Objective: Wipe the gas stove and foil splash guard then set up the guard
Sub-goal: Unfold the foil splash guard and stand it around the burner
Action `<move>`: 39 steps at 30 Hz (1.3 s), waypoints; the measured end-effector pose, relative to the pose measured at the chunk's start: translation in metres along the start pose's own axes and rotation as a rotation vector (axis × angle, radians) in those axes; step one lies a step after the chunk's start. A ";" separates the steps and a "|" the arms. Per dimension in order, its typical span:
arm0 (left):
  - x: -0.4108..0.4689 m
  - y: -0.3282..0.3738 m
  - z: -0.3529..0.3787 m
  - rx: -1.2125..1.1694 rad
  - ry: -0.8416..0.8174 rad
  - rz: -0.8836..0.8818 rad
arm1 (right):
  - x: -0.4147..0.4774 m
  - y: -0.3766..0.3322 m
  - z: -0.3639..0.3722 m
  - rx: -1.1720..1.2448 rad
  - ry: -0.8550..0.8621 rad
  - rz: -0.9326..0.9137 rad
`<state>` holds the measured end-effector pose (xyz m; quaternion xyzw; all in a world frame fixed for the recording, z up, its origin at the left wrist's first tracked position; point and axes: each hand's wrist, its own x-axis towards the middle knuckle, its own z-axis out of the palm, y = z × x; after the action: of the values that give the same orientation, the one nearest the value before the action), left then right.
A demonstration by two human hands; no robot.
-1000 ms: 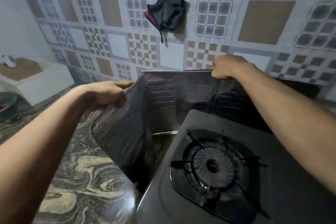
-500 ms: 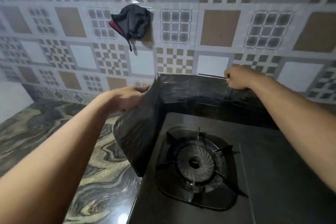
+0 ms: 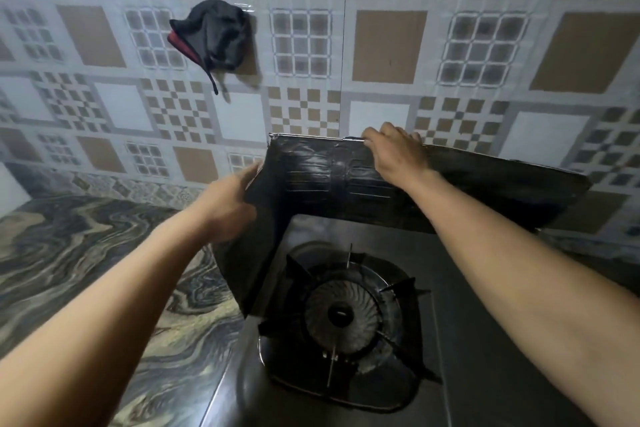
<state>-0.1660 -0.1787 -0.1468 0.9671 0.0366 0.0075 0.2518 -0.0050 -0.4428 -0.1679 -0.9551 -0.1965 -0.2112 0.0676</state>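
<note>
The dark foil splash guard (image 3: 311, 180) stands folded around the back and left side of the gas stove (image 3: 485, 340). Its back panel runs along the tiled wall and its left panel drops beside the burner (image 3: 341, 314). My left hand (image 3: 225, 204) grips the outer edge of the left panel. My right hand (image 3: 394, 152) holds the top edge of the back panel, fingers curled over it. The guard's far right end reaches past my right forearm.
A black and red cloth (image 3: 214, 38) hangs on the patterned tile wall (image 3: 388, 45) above the guard. A marbled stone counter (image 3: 86, 270) spreads left of the stove.
The view has swung right and closer. The guard's left panel has come in against the stove's left side, and both hands have kept their hold on its edges.
</note>
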 end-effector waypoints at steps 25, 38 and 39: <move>-0.008 0.012 0.010 -0.036 0.104 -0.095 | 0.023 0.010 0.000 0.149 -0.017 -0.103; 0.002 0.036 0.021 -0.019 0.042 -0.132 | 0.013 0.055 -0.035 0.003 -0.131 -0.015; 0.003 0.038 0.023 -0.010 0.053 -0.144 | 0.013 0.051 -0.034 -0.008 -0.115 -0.033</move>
<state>-0.1600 -0.2224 -0.1480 0.9601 0.1128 0.0149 0.2555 0.0141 -0.4917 -0.1340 -0.9626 -0.2148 -0.1579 0.0487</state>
